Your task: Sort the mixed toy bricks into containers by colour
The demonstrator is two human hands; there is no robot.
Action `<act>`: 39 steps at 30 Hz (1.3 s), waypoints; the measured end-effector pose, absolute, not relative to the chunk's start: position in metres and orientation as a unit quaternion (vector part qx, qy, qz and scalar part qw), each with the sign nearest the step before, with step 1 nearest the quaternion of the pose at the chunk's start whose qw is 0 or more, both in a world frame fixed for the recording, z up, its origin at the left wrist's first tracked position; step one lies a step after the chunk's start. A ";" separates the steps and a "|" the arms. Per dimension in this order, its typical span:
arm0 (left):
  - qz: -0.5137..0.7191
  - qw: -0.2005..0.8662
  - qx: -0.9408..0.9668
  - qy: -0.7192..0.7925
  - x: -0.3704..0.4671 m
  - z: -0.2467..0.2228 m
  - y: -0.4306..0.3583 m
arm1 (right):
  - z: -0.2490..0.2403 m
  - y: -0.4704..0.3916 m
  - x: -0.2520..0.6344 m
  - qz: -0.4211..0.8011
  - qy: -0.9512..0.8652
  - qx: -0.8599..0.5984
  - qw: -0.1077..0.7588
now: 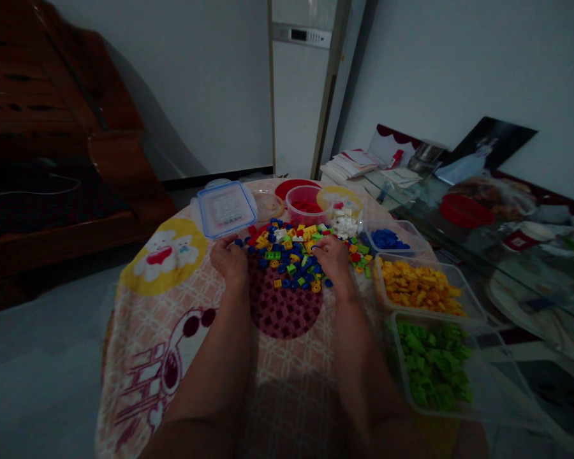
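A loose pile of small toy building bricks [291,255] in blue, yellow, green, red and white covers the middle of the round table. At the left edge of this pile is my left hand [229,258], its fingers curled in close to a blue brick [239,242]; whether it holds anything is too dark to make out. My right hand [335,260] reaches over the right part of the pile. Its thumb and fingertips are pinched on a small blue brick [316,247].
Clear boxes hold sorted green bricks [433,366], yellow bricks [418,287] and blue bricks [387,240] on the right. White bricks [345,224] and a tub of red bricks [309,205] stand behind the pile. A blue-rimmed lid [226,209] lies back left. A cluttered glass table [425,204] adjoins the right.
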State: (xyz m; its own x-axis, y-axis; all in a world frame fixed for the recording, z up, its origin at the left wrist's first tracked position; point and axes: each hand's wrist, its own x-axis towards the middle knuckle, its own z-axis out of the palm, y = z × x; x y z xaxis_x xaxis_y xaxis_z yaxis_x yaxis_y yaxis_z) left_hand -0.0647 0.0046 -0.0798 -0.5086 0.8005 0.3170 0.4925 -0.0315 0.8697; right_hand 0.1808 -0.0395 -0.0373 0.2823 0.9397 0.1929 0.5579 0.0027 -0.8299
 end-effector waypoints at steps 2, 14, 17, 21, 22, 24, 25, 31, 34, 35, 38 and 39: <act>0.528 0.124 0.464 0.701 -0.063 -0.080 0.007 | -0.038 -0.040 0.183 0.227 -0.551 -0.668 0.446; 0.538 0.160 0.543 0.625 -0.001 -0.077 -0.010 | -0.028 -0.046 0.194 0.284 -0.485 -0.641 0.523; 0.550 0.150 0.562 0.600 0.016 -0.076 -0.019 | -0.022 -0.049 0.197 0.292 -0.465 -0.640 0.538; 0.541 0.150 0.614 0.554 0.031 -0.072 -0.027 | -0.019 -0.051 0.200 0.294 -0.441 -0.650 0.544; 0.539 0.153 0.629 0.539 0.034 -0.071 -0.028 | -0.020 -0.051 0.201 0.295 -0.436 -0.653 0.544; 0.532 0.166 0.664 0.499 0.040 -0.069 -0.030 | -0.022 -0.050 0.203 0.291 -0.426 -0.657 0.550; 0.525 0.177 0.684 0.475 0.044 -0.067 -0.030 | -0.022 -0.049 0.205 0.285 -0.420 -0.659 0.555; 0.525 0.213 0.714 0.412 0.047 -0.047 -0.028 | -0.025 -0.046 0.216 0.257 -0.342 -0.663 0.614; 0.567 0.197 0.641 0.478 0.027 -0.041 -0.021 | -0.026 -0.046 0.223 0.258 -0.287 -0.648 0.657; 0.572 0.197 0.615 0.505 0.018 -0.041 -0.018 | -0.026 -0.046 0.226 0.257 -0.268 -0.639 0.674; 0.568 0.207 0.544 0.582 -0.011 -0.051 -0.007 | -0.028 -0.045 0.234 0.238 -0.210 -0.607 0.728; 0.560 0.218 0.520 0.607 -0.018 -0.056 -0.004 | -0.028 -0.045 0.237 0.227 -0.194 -0.595 0.746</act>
